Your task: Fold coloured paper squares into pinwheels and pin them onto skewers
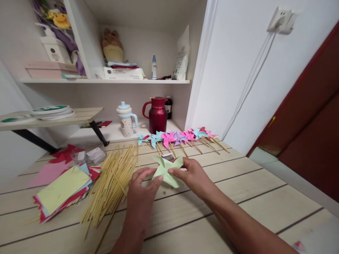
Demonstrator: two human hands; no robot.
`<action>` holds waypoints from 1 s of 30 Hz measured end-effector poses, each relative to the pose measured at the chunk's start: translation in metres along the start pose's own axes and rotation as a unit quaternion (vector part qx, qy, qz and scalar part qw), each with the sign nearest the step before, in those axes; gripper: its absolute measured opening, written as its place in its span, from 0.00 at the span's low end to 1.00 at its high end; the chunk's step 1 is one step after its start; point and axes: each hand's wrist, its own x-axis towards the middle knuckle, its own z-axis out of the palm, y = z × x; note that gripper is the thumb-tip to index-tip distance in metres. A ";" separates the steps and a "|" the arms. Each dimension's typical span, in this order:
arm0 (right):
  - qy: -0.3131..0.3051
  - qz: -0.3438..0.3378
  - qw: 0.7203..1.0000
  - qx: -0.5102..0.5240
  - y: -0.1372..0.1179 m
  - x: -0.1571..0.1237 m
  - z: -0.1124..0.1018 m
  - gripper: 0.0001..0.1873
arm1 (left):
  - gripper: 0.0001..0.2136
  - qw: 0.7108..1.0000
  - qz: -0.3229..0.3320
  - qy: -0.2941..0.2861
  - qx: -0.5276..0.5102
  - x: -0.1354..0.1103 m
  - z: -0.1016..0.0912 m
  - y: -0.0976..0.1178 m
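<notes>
A light green paper pinwheel (pixel 167 170) without a stick is held just above the table in front of me. My left hand (pixel 145 183) pinches its left blade between thumb and fingers. On the other side, my right hand (pixel 191 174) grips it with the thumb pressed near the centre and the fingers behind the paper. Past the pinwheel lies a small grey-white box (pixel 167 156). To the left of my left hand a large heap of thin wooden sticks (pixel 113 183) is spread on the table.
Finished pinwheels (pixel 168 139) on sticks lie in a row at the table's back. Stacked coloured paper sheets (pixel 63 190) rest at the left, below a small raised shelf (pixel 84 115). A dotted cup (pixel 126 123) and a red jug (pixel 158 118) stand behind the wooden table (pixel 254 194).
</notes>
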 end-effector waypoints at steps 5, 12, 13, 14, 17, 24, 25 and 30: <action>-0.004 -0.039 0.999 -0.027 -0.004 -0.003 0.001 0.04 | 0.15 1.000 -0.005 -0.026 -0.005 -0.002 0.000 0.001; -0.008 -0.074 0.996 -0.052 -0.006 -0.006 0.004 0.03 | 0.13 0.996 -0.030 -0.069 -0.049 -0.005 0.001 0.007; -0.008 -0.076 0.996 -0.053 -0.006 -0.006 0.004 0.04 | 0.13 0.995 -0.035 -0.077 -0.048 -0.005 0.001 0.008; -0.009 -0.076 0.996 -0.052 -0.006 -0.007 0.005 0.04 | 0.13 0.995 -0.038 -0.082 -0.046 -0.006 0.001 0.008; -0.013 -0.074 0.996 -0.044 -0.007 -0.007 0.006 0.04 | 0.14 0.994 -0.039 -0.087 -0.046 -0.007 -0.001 0.009; -0.029 -0.031 0.999 -0.018 -0.005 -0.006 0.010 0.07 | 0.13 0.989 -0.067 -0.078 -0.110 -0.009 0.001 0.013; -0.036 -0.028 0.999 -0.009 -0.003 -0.005 0.010 0.08 | 0.13 0.989 -0.070 -0.064 -0.115 -0.009 0.001 0.013; -0.059 -0.028 0.995 0.078 0.004 -0.001 0.010 0.11 | 0.13 0.988 -0.088 -0.026 -0.123 -0.009 0.000 0.013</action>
